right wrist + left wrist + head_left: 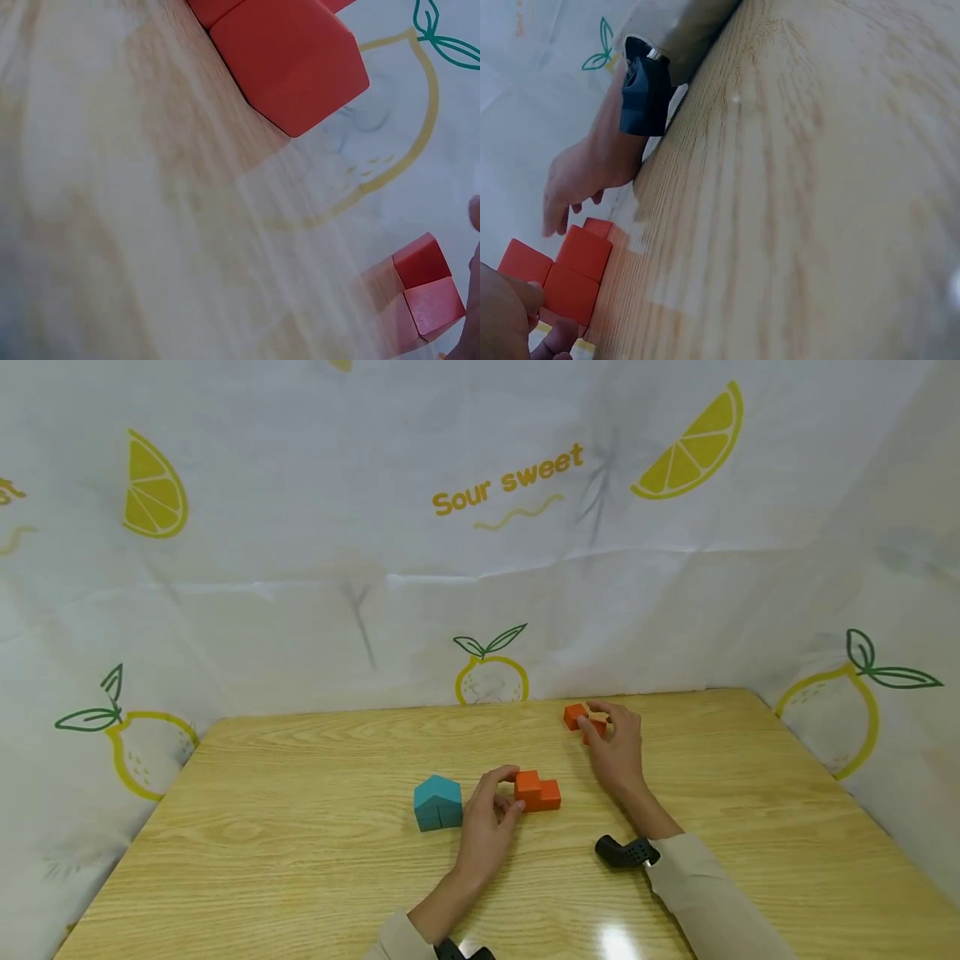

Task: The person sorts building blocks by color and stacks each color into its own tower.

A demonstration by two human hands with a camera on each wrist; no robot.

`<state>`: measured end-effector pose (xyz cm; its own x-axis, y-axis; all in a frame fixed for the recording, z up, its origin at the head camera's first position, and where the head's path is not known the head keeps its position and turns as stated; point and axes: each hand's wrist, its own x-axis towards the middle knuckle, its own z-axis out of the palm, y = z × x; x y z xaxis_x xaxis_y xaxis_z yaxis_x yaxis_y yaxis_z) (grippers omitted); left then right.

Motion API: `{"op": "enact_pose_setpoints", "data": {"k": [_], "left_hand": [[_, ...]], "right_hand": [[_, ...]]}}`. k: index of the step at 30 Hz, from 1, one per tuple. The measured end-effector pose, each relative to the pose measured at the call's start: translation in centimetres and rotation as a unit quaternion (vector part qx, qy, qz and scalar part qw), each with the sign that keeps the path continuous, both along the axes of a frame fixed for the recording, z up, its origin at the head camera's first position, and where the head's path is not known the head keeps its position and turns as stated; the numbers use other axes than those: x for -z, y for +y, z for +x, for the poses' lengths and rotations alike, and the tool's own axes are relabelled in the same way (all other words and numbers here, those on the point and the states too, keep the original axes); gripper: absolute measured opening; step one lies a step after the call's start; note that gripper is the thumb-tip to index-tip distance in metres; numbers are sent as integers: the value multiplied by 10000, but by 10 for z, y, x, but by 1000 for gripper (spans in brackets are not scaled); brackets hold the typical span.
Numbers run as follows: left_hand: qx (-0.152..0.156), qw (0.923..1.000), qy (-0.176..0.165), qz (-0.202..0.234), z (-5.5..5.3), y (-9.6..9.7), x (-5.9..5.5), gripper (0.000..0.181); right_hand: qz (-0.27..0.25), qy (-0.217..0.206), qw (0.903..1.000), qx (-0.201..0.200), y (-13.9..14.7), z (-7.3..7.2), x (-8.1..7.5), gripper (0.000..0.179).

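My left hand (487, 831) pinches the upper cube (527, 782) of an orange stack, thumb at the near side and a finger at the far side. Lower orange blocks (550, 795) sit beneath and to its right. Further back, my right hand (618, 747) reaches over two small orange blocks (575, 717), thumb and forefinger spread around the right one. In the right wrist view those blocks (433, 307) appear beside the fingers, and no firm hold shows. Left of my left hand stands a teal block house (437, 803) with a peaked top.
The wooden table (300, 860) meets a white lemon-print cloth (337, 635) at its back edge. Each wrist carries a black camera mount (627, 852).
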<state>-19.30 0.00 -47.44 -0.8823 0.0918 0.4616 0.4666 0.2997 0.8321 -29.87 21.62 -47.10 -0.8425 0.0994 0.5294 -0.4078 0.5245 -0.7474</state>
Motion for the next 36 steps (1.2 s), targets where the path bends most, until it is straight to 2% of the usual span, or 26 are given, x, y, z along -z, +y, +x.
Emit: {"op": "enact_pose_setpoints", "data": {"k": [6, 16, 25, 36], "left_hand": [[-11, 10000, -61, 14, 0, 1, 0, 49], [-58, 10000, -63, 8, 1, 1, 0, 49], [-59, 10000, -9, -5, 0, 1, 0, 49], [-77, 9999, -121, 6, 1, 1, -2, 49]], "right_hand": [[262, -413, 9988, -51, 1, -3, -1, 46], [751, -841, 9936, -108, 1, -12, 1, 55], [1057, -714, 9918, 68, 0, -13, 1, 47], [1033, -664, 9924, 47, -1, -13, 1, 42]]}}
